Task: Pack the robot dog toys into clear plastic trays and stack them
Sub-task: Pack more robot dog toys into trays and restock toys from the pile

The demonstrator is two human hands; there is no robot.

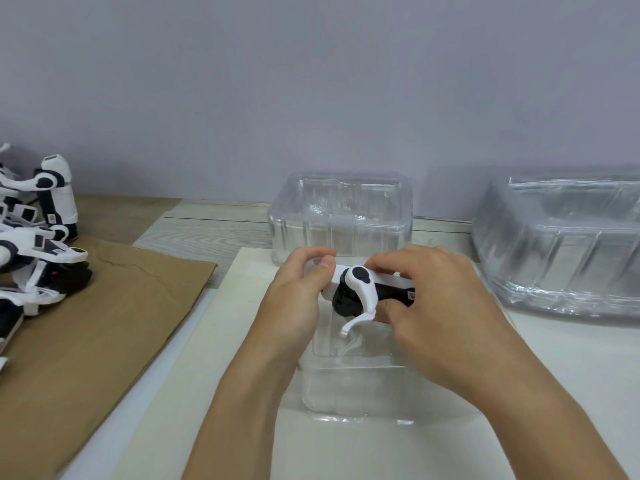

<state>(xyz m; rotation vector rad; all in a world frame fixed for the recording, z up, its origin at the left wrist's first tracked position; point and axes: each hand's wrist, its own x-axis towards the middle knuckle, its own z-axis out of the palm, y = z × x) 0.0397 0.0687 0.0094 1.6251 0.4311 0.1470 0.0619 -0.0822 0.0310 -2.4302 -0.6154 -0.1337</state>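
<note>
left hand (298,289), right hand (433,306) gripping robot dog toy (360,289), above clear tray (356,386)

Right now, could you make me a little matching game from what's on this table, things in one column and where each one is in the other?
Things:
1. robot dog toy
2. pile of robot dog toys
3. clear tray
4. stack of clear trays

Places:
A. far right, by the wall
B. gripped by the left hand and the right hand
C. left edge, on brown cardboard
D. directly under the hands

Pairs: 1-B, 2-C, 3-D, 4-A
</note>
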